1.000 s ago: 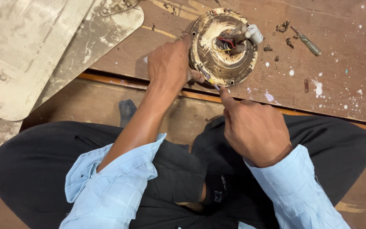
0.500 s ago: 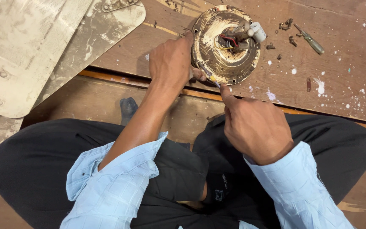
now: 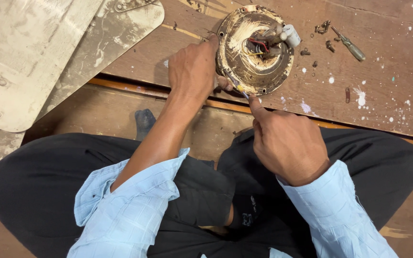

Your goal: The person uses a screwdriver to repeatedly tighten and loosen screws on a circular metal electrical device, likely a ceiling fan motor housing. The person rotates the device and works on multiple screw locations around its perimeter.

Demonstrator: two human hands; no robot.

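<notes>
A round, dirty metal fan motor housing [image 3: 254, 50] lies on a paint-spattered wooden board [image 3: 383, 91]. Red and black wires and a white cylindrical part [image 3: 290, 34] sit in its middle. My left hand [image 3: 194, 69] grips the housing's left rim. My right hand [image 3: 288, 141] is closed around a thin tool [image 3: 239, 88] whose tip touches the housing's lower left edge. Both forearms wear light blue sleeves, and I sit cross-legged in dark trousers.
Two worn, pale fan blades [image 3: 29, 52] lie at the upper left. A small screwdriver [image 3: 350, 44] and several loose screws [image 3: 322, 27] rest on the board right of the housing. A wooden floor lies under my legs.
The housing has turned slightly under my left hand. My right hand has shifted a little with the tool still at the lower rim.
</notes>
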